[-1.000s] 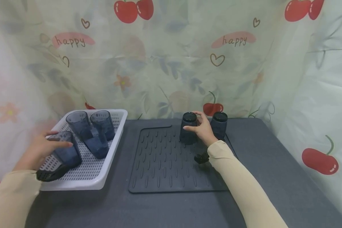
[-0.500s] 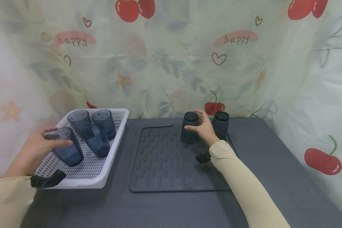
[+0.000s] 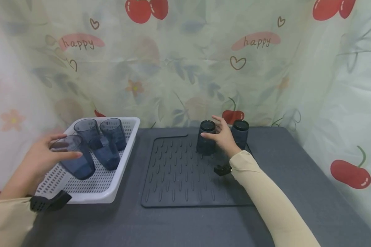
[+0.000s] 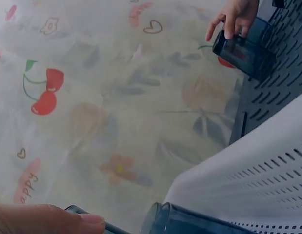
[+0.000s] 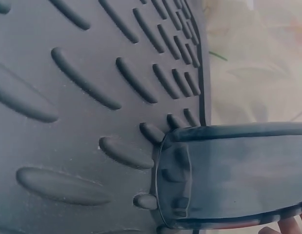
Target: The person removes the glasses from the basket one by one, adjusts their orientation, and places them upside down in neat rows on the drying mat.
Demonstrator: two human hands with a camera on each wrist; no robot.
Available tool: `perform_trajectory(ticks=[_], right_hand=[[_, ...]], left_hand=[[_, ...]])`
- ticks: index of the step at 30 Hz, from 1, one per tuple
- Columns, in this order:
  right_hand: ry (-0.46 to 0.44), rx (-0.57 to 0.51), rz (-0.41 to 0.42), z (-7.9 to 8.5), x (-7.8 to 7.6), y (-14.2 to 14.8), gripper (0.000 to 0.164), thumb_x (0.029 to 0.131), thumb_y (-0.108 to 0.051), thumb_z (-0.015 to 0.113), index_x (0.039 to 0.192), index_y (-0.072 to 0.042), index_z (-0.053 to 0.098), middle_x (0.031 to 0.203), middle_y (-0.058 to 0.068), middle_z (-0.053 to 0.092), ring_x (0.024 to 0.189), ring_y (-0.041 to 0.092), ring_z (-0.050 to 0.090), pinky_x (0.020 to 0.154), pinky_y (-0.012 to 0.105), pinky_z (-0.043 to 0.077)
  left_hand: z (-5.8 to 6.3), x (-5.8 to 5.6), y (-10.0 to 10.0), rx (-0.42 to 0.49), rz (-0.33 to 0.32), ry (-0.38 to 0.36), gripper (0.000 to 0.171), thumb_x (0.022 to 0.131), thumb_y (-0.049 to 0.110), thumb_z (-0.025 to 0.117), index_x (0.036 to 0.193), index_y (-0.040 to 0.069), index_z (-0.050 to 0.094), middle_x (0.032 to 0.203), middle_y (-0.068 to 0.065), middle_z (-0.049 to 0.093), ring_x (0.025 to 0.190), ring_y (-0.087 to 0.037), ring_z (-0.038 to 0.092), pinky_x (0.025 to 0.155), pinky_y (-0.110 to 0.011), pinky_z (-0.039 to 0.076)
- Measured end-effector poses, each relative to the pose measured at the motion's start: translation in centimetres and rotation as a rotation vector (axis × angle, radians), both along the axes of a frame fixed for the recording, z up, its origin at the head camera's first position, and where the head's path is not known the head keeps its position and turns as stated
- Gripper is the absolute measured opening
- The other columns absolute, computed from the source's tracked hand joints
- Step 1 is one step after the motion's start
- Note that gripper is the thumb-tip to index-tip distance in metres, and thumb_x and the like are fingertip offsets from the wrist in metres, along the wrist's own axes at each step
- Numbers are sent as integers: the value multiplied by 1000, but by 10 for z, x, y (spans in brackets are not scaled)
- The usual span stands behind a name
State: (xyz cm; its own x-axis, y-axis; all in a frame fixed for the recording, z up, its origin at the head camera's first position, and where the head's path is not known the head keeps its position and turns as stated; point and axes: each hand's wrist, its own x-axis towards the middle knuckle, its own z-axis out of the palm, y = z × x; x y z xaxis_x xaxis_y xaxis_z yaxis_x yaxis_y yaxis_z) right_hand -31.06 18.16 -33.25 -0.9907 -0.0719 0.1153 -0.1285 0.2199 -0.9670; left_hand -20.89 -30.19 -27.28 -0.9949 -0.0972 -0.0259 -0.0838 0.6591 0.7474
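My left hand [image 3: 43,157] grips a blue-tinted drinking glass [image 3: 81,164] by its rim end, tilted over the white basket [image 3: 111,192]. In the left wrist view only the thumb [image 4: 48,219] and a bit of that glass show. On the dark ridged mat [image 3: 170,181] stands an upside-down glass [image 3: 205,144]. Beside it, my right hand [image 3: 225,139] has spread, loosened fingers, with the thumb in front of the glass and the index finger lifted off. The right wrist view shows this glass [image 5: 233,175] with its rim down on the mat.
Inside the basket lean several more blue glasses [image 3: 106,154]. Another upside-down glass [image 3: 240,133] stands on the mat right of the right hand. A patterned curtain [image 3: 179,85] rises behind the grey table [image 3: 160,226]. Each wrist carries a black device.
My left hand has lifted slightly and tilted its glass, moving it a little right. The right fingers have spread and the hand has drawn slightly right, while the upside-down glass stays standing.
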Motion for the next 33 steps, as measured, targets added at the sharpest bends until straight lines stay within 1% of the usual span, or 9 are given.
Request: perform_trajectory(ticks=[9,17,18,20,23,24,26,29,33], right_hand=[[7,-16,-7,-1,-3,7,82,86,-15,74,151,-15,25,155,19,28,146,34,23,115,52,27],[90,-46,-23,-14,-13,17,76,85,-21,76,148,-19,34,151,15,36,143,29,32,111,50,35],[103,-48,-23,-15,-13,17,74,85,-21,76,147,-18,35,150,15,37,142,29,34,111,50,36],[121,-50,-24,-15,-11,18,72,85,-20,75,146,-18,37,148,14,39,141,29,36,110,50,37],[136,-56,-22,-15,-9,20,70,85,-20,75,145,-18,39,147,14,39,140,29,37,110,50,37],[139,-56,-21,-15,-8,20,69,85,-20,75,144,-18,39,147,14,40,140,29,37,110,50,37],[146,-52,-20,-14,-7,21,69,86,-20,75,145,-17,39,146,14,40,140,29,37,110,49,37],[154,-54,-21,-12,-5,22,68,86,-18,74,144,-15,39,146,15,40,140,30,37,111,48,36],[169,-68,-18,-5,1,20,67,86,-11,73,144,-10,39,145,17,41,139,32,38,114,45,32]], left_hand=[[9,7,11,24,9,42,104,83,42,75,156,8,8,154,-30,25,133,-51,31,101,-68,30],[16,13,22,85,74,68,96,83,44,73,156,27,13,156,-21,27,136,-43,35,106,-58,33],[17,14,24,88,85,75,95,83,44,74,156,28,14,156,-20,28,136,-42,36,107,-49,38],[18,18,26,100,109,80,94,83,45,74,155,30,15,157,-18,28,133,-38,39,97,-32,47],[20,21,30,111,149,113,92,81,43,75,154,32,19,156,-12,31,127,-28,46,76,-11,47],[20,22,32,112,164,126,92,81,43,76,154,33,20,156,-11,32,125,-27,46,69,-7,45],[21,24,36,136,190,151,91,80,42,77,153,34,22,155,-5,34,124,-21,46,75,-7,45],[22,27,42,220,209,201,89,79,35,79,151,34,27,149,0,39,120,-16,48,76,-6,45],[22,31,48,494,159,301,87,77,18,83,149,25,34,132,2,48,106,-7,52,71,-5,47]])
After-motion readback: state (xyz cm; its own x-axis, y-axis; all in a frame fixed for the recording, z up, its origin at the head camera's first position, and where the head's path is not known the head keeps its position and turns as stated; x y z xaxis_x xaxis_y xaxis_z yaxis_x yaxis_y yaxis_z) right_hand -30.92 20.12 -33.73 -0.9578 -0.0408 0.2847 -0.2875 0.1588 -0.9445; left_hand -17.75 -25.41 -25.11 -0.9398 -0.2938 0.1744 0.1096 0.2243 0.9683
